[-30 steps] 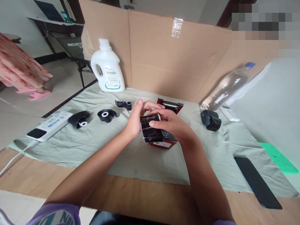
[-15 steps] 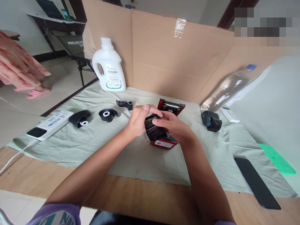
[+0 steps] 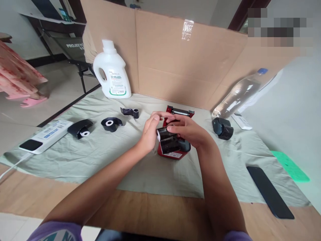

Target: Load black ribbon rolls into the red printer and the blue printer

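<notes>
Between the two bare hands, above a red-and-black device (image 3: 170, 156), is a black roll (image 3: 166, 134) with a loose black flap hanging on the near side. The right hand (image 3: 189, 131) holds the roll from its right end, the thumb laid along the upper surface and the fingers bent behind it. The left hand (image 3: 149, 132) is cupped at the opposite end, its palm beside the pale core and its fingers arched over the far side towards the right fingertips; whether they press on the roll cannot be told. Directly beneath and behind, the device stands with its lid (image 3: 180, 111) raised, partly covered by the roll and hands.

Left of the left hand, three further black rolls lie apart on the green cloth (image 3: 140, 174): a small one (image 3: 130, 112), a middle one (image 3: 110, 124) and an outer one (image 3: 80, 129), the last near a white power strip (image 3: 46, 135). To the right rest a dark object with a black curl (image 3: 222, 129), a white remote-like item (image 3: 242, 121) and a black phone (image 3: 271, 192). Farther out, a white jug (image 3: 114, 75) and a tilted clear bottle (image 3: 243, 92) stand before a cardboard screen (image 3: 175, 57).
</notes>
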{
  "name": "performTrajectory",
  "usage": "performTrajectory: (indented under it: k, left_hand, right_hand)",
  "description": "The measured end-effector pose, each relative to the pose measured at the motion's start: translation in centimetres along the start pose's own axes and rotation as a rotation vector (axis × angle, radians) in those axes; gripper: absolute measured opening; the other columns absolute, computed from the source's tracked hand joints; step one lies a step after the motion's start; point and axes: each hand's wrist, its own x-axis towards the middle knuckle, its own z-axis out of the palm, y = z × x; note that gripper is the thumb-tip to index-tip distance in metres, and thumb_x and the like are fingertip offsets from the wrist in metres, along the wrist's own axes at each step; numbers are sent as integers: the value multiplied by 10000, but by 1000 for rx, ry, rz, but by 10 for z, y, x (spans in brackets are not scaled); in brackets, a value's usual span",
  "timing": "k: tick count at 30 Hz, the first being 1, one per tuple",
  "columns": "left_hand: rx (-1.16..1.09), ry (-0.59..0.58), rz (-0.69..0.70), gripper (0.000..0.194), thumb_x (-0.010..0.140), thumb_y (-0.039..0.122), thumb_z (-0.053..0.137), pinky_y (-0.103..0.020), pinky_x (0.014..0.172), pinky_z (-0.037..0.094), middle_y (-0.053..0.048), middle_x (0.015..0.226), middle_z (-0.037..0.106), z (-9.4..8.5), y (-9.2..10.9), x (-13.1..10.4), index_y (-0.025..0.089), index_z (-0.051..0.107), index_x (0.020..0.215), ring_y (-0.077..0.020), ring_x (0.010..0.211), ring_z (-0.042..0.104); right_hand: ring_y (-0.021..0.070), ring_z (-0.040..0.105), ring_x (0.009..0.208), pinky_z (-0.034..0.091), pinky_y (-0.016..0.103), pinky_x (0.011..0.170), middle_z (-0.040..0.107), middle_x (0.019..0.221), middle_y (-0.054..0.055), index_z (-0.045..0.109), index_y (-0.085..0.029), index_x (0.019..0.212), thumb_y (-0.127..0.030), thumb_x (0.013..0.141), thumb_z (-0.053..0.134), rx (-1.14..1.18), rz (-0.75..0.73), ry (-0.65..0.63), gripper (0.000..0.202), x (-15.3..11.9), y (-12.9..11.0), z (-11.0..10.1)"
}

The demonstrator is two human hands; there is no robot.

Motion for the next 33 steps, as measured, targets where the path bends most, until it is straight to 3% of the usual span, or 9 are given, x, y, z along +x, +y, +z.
performTrajectory:
  k: [2, 4, 9, 14, 18, 22, 24, 29, 33]
  left_hand:
    - [-25, 147, -77, 424, 973, 515, 326, -345, 886, 495, -74, 1131, 658, 7, -2, -4, 216, 620, 1033, -208, 1050, 606]
    - [39, 184, -165, 353, 960, 491, 406, -328, 859, 496, -68, 1117, 666, 13, -1, -9, 218, 576, 1104, -192, 1015, 621]
    - [341, -78, -257, 451, 886, 392, 582, -315, 808, 498, -6, 816, 705, 23, 18, -24, 233, 495, 1299, -180, 831, 666]
    - [471, -253, -315, 641, 873, 301, 570, -279, 640, 471, 26, 715, 706, 32, 38, -34, 258, 334, 1468, -177, 649, 660]
    - [578, -449, -390, 518, 867, 289, 542, -268, 555, 411, 25, 662, 703, 33, 50, -39, 279, 481, 1381, -188, 600, 650]
    - [449, -692, -529, 361, 868, 302, 525, -249, 505, 376, 27, 692, 740, 24, 52, -38, 268, 606, 1219, -174, 616, 651]
    - [401, -735, -561, 401, 866, 310, 533, -247, 487, 361, 22, 751, 760, 18, 49, -36, 265, 582, 1261, -165, 600, 638]
    - [336, -716, -613, 533, 840, 300, 571, -253, 532, 389, 3, 810, 771, 6, 41, -26, 259, 498, 1367, -177, 659, 662]
    - [442, -737, -544, 560, 801, 305, 627, -259, 561, 411, -4, 812, 752, 1, 39, -23, 256, 546, 1353, -190, 693, 667]
  right_hand:
    - [102, 522, 584, 359, 225, 496, 609, 746, -21, 633, -199, 926, -368, 630, 877, 41, -11, 97, 420, 1, 0, -10]
    - [108, 525, 587, 369, 230, 495, 597, 725, -25, 621, -202, 900, -370, 600, 894, 116, -36, 164, 439, 1, 1, -22]
    - [129, 568, 671, 467, 264, 563, 600, 789, -20, 601, -204, 819, -316, 533, 923, 196, -108, 263, 445, 1, 4, -45]
    - [143, 563, 685, 475, 285, 588, 598, 779, -11, 605, -205, 804, -350, 571, 892, 33, -146, 284, 397, -4, 2, -50]
    - [167, 593, 782, 473, 298, 677, 643, 841, 12, 635, -196, 817, -301, 687, 785, -284, -168, 179, 224, -6, 4, -46]
    - [197, 627, 873, 480, 329, 767, 685, 893, 22, 636, -201, 826, -202, 722, 681, -526, -94, 177, 114, 5, 18, -39]
    - [199, 636, 878, 477, 341, 792, 698, 901, 18, 633, -206, 830, -161, 739, 633, -627, -50, 224, 102, 10, 25, -35]
    - [234, 634, 994, 426, 408, 930, 729, 1006, 10, 680, -236, 902, -118, 794, 578, -886, 3, 385, 190, 15, 29, -22]
    - [297, 588, 1156, 327, 507, 1037, 698, 1219, 31, 722, -278, 1097, -142, 868, 524, -993, 51, 380, 332, 17, 30, -14]
